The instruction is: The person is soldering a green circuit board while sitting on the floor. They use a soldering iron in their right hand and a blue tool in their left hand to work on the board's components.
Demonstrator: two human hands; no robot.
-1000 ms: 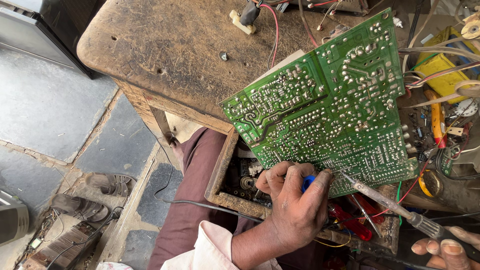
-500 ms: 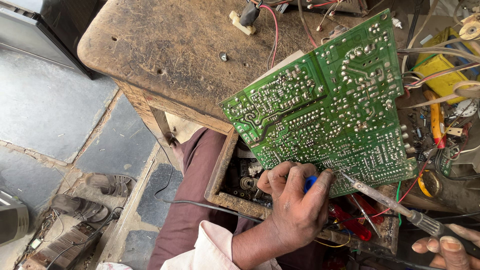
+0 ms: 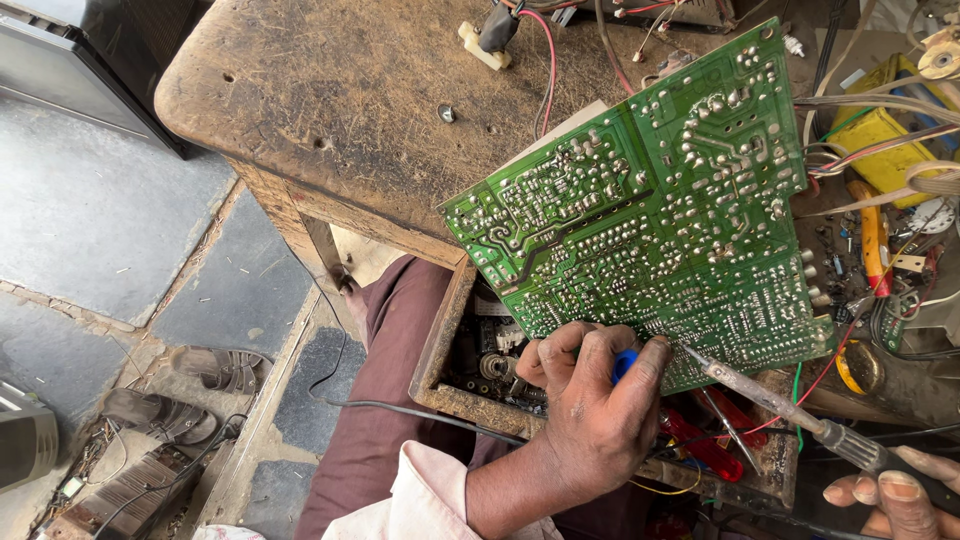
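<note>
**Bench, board, iron**

Worn wooden bench (image 3: 330, 110). Green board (image 3: 660, 210), solder side up, at 1 o'clock: stiff, light, fragile; best held by edges. Left hand (image 3: 590, 400) grips its lower edge. Right hand (image 3: 890, 490) clasps soldering iron (image 3: 770, 400), tip touching board.

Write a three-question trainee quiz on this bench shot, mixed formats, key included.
1. True or false: the green printed circuit board shows its solder side.
2. Which hand holds the metal-tipped soldering iron? A left, B right.
3. Fill in: the left hand pinches a small ____ plastic object at the board's lower edge.

Key: 1 true. 2 B, the right hand. 3 blue.
</note>
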